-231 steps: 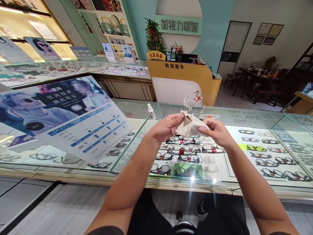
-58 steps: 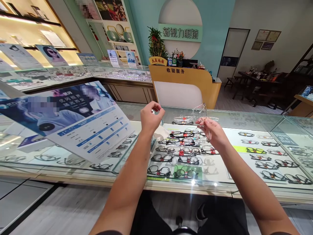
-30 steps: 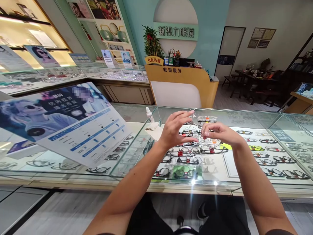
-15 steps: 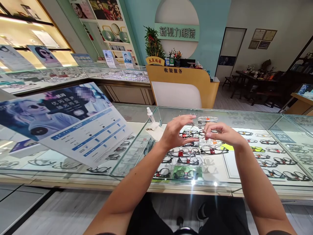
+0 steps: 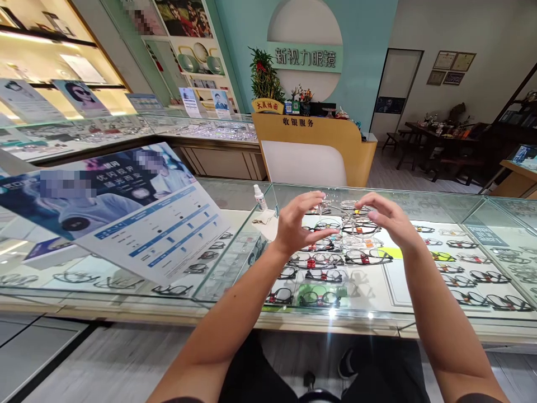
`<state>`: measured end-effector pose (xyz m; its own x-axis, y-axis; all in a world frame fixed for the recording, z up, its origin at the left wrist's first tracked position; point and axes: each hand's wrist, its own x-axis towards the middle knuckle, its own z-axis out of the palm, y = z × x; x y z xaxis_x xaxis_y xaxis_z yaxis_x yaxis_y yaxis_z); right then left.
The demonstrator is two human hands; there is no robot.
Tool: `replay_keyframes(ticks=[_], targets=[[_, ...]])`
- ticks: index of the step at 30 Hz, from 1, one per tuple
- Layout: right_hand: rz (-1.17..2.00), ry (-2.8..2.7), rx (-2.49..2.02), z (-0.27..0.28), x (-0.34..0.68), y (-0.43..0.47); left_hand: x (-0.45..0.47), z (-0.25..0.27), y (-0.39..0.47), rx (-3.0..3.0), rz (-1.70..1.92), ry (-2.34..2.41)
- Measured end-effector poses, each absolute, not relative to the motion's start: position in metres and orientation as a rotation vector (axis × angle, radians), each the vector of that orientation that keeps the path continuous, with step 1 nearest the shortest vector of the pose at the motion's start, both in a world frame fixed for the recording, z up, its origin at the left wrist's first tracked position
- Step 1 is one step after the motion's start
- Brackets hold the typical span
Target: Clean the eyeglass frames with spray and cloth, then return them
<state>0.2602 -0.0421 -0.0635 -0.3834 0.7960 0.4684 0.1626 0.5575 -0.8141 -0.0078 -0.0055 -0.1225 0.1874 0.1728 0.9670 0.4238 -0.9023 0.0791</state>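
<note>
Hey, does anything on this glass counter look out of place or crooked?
Mostly tidy. The large poster lies skewed across the counter, and a crumpled cloth sits by the spray bottle. Both hands hold clear glasses.

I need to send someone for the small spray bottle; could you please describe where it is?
On the glass display counter, look left of the person's left hand. The spray bottle stands upright beside a folded beige cloth; it is the only white, capped bottle there.

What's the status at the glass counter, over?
Left hand and right hand pinch clear glasses above glass counter. Cloth, spray bottle lie aside. Nothing obstructing.
</note>
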Motion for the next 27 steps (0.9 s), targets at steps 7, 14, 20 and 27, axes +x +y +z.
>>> replay_keyframes(ticks=[7, 14, 20, 27], targets=[[0.385, -1.77, -0.776, -0.072, 0.243, -0.051, -0.017, -0.111, -0.007, -2.076, -2.15, -0.91], [0.148, -1.695, -0.748, -0.036, 0.223, -0.049, -0.016, -0.056, -0.013, -2.052, -2.249, -0.931], [-0.109, -1.651, -0.585, 0.005, 0.222, -0.033, -0.011, -0.002, -0.017, -1.972, -2.158, -0.815], [-0.333, -1.65, -0.602, 0.014, 0.225, -0.029, -0.012, 0.004, -0.012, -1.878, -1.99, -0.794]])
